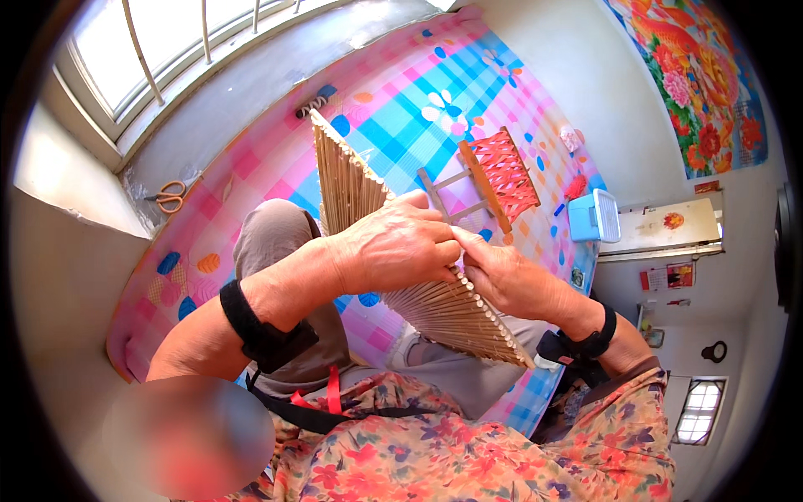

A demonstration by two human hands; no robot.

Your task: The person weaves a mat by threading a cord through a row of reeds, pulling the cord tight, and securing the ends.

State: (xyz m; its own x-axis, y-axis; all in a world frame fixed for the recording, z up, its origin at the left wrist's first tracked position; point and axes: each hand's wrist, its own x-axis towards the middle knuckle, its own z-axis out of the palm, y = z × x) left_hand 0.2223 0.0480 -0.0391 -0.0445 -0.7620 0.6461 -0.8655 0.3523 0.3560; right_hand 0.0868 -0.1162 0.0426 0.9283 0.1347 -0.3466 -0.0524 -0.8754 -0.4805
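Observation:
A mat of thin tan stalks [452,314], with pale cut ends along its upper edge, stands tilted above my lap. Its left part [343,176] rises beyond my left forearm, and its right part slopes down toward my right knee. My left hand [401,238] is closed over the middle of the edge, its fingers curled round the stalks. Beside it, my right hand [510,272] is closed with thumb and forefinger pinched together at the left fingertips. Whatever lies in that pinch is too small to make out.
Under me spreads a pink and blue checked cover [234,184]. Ahead stands a small wooden folding stool [506,180] with a red woven seat. A blue lidded box [592,217] is at the right. Scissors [171,197] lie by the window ledge, and a dark coil [311,106] lies beyond the mat.

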